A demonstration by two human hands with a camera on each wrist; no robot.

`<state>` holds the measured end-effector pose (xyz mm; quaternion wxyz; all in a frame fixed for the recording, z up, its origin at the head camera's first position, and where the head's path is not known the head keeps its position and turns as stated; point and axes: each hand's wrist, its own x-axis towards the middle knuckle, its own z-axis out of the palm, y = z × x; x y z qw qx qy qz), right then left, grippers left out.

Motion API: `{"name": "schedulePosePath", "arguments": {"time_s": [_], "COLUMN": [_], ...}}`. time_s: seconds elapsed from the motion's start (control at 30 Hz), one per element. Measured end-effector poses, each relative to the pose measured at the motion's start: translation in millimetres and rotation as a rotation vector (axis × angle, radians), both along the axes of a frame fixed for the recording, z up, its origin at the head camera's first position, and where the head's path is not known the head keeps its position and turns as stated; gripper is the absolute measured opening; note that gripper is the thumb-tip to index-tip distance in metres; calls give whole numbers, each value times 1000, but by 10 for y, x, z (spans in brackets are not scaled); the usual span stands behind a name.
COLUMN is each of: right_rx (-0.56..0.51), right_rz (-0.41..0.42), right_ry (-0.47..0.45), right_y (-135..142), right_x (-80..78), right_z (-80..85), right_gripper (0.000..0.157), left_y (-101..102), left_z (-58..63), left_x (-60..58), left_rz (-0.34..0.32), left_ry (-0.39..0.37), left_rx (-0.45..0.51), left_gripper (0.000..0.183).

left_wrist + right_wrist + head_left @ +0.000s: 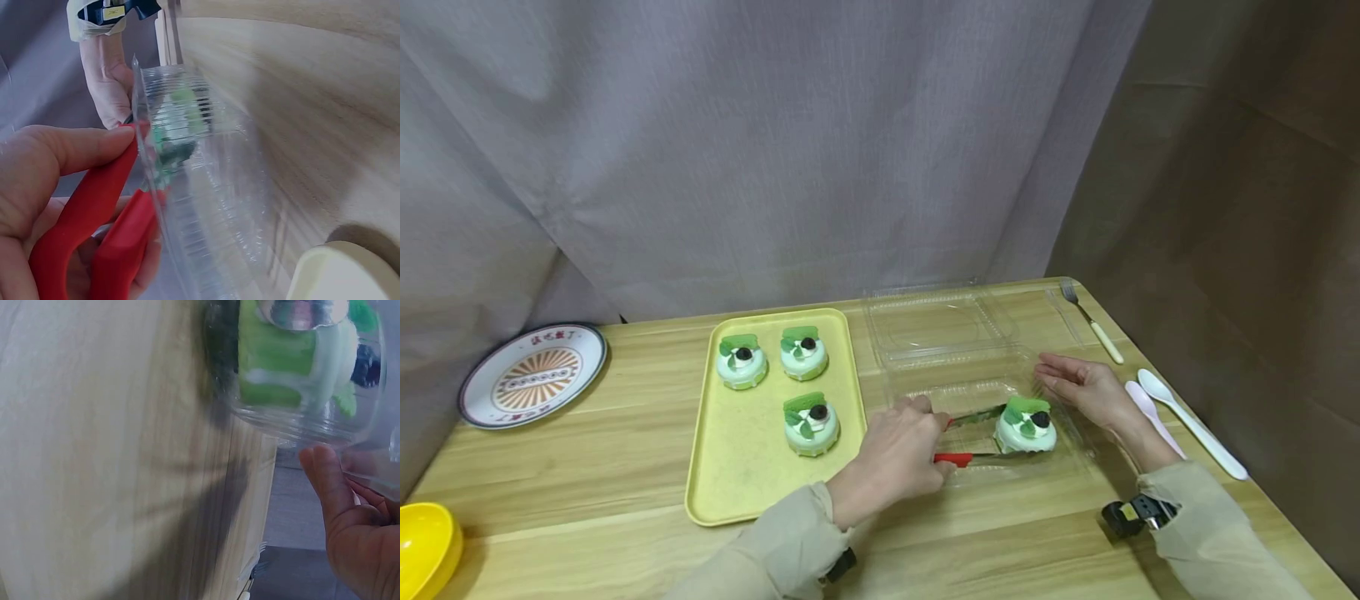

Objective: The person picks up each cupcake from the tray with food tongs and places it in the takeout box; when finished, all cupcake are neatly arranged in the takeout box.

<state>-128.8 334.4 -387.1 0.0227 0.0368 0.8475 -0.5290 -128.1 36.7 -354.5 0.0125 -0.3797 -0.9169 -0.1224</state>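
Observation:
In the head view my left hand (895,454) holds a pair of red-handled tongs (953,459). Between the tong arms is a small green-and-white cake (1026,427), topped with a dark berry and green leaves. It sits at the right end of a clear plastic box (973,392), whose lid (925,321) lies folded back behind it. My right hand (1086,392) rests at the box's right edge with its fingers extended. The right wrist view shows the cake (281,369) low inside the clear wall, fingertips touching the rim. Three similar cakes (811,423) stand on a yellow tray (737,467).
A patterned plate (538,375) lies at the far left and a yellow bowl (426,550) at the near left. Along the right table edge are a fork (1097,329), a white spoon (1195,425) and a pink spoon (1150,412). Grey curtains (775,150) hang behind.

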Motion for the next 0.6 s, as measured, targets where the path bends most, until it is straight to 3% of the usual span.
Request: {"name": "schedulePosePath", "arguments": {"time_s": [0.33,0.6], "right_rx": [-50,-13], "right_rz": [-8,-8], "right_ry": [8,20], "right_y": [-14,-13], "right_x": [5,9], "right_z": [2,-3], "right_gripper": [50,48], "left_y": [-25,-35], "left_z": [67,109], "left_x": [35,44], "left_rz": [5,6], "left_ry": [-20,-39], "left_rx": [-12,-10], "left_gripper": [33,32]}}
